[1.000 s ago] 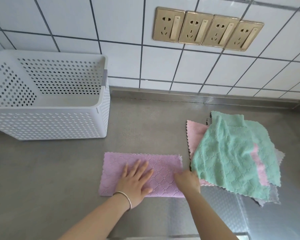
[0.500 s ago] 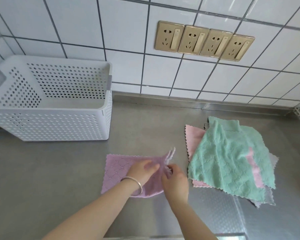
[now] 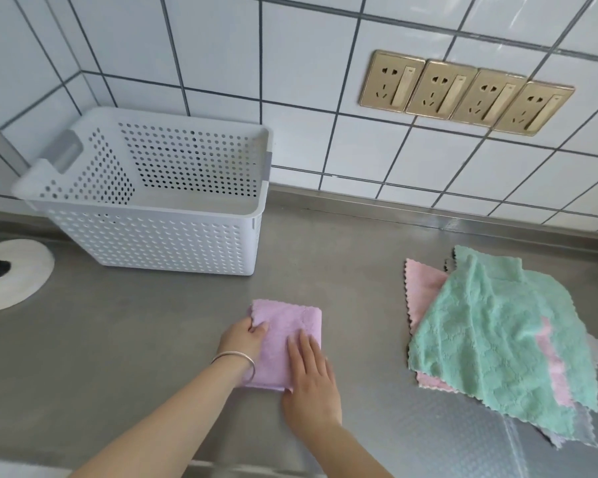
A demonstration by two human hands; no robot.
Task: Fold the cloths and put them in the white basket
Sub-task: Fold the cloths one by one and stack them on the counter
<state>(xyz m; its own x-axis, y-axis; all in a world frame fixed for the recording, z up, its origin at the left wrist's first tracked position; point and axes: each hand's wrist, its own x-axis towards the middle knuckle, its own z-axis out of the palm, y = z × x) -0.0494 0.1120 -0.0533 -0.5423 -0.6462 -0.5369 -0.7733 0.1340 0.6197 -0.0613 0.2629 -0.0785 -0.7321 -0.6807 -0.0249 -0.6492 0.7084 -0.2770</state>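
A purple cloth (image 3: 287, 326) lies folded into a small rectangle on the steel counter. My left hand (image 3: 244, 339), with a bracelet on the wrist, grips the cloth's left edge, thumb on top. My right hand (image 3: 311, 377) lies flat with fingers spread on the cloth's right part. The white basket (image 3: 152, 236), perforated and with nothing seen inside, stands at the back left against the tiled wall. To the right lies a loose pile of cloths: a green cloth (image 3: 504, 339) on top, a pink cloth (image 3: 423, 288) under it, and a grey one showing at the lower right.
A white round object (image 3: 11, 274) with a dark centre sits on the counter left of the basket. Gold wall sockets (image 3: 463, 93) are on the tiled wall behind. The counter's front edge runs just below my forearms.
The purple cloth went from a wide rectangle to half that width: its right end was lifted and folded over to the left. Both hands now rest on it. The view shifted right and down.
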